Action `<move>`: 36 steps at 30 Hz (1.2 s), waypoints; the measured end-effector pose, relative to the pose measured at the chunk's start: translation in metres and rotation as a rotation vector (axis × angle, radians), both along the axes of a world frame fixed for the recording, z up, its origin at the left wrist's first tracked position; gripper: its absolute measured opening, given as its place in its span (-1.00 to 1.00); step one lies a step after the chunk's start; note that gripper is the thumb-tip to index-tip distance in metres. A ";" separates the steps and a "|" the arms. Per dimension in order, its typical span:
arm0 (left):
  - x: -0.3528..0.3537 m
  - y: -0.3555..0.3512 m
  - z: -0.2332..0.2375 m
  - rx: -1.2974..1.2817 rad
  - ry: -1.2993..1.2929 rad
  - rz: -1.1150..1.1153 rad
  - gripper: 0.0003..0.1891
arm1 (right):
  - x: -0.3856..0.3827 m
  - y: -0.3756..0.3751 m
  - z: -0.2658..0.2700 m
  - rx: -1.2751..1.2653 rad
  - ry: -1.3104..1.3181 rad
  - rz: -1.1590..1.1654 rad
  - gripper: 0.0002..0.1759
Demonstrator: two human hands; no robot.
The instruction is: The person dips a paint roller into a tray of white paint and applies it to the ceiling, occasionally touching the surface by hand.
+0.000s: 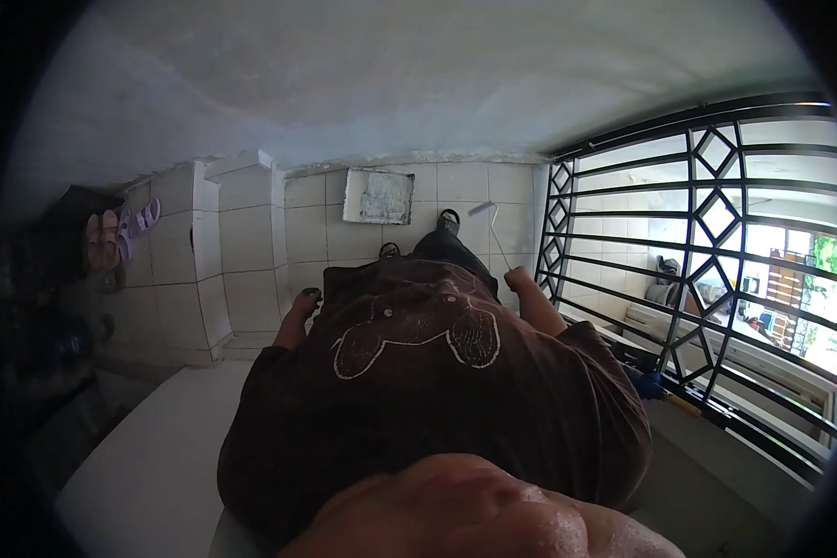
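My right hand (519, 279) is closed around the handle of a paint roller (495, 231), held low at my side. Its wire frame runs forward and its pale roller head is just above the floor, beside my right foot. My left hand (307, 299) hangs by my left hip with the fingers curled; something small and dark shows at the fingertips, and I cannot tell what it is. Ahead of my feet a white, paint-smeared paint tray (352, 197) lies on the tiled floor (307, 219).
A grey-white wall (391, 84) rises in front. To the right stands a black metal railing (688, 242) with diamond shapes. Pink sandals (101, 237) and lilac slippers (144, 219) are at the far left, past a tiled ledge (242, 200). A pale flat surface (158, 446) is at lower left.
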State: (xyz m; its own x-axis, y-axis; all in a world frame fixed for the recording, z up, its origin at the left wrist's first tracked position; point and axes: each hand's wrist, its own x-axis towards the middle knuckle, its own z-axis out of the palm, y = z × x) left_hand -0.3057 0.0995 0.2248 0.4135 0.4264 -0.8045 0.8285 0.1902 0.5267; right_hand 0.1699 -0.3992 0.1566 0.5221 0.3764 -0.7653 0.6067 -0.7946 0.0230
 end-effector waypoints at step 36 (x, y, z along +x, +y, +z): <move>0.075 0.000 0.066 -0.175 -0.164 0.079 -0.52 | 0.049 0.087 0.093 -0.265 0.293 -0.623 -0.72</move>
State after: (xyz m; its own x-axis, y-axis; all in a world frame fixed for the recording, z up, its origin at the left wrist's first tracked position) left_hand -0.2308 0.0996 0.2912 0.5160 0.3223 -0.7937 0.7135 0.3510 0.6064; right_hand 0.2191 -0.3123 0.2496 0.3388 -0.1406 -0.9303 0.0550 -0.9841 0.1687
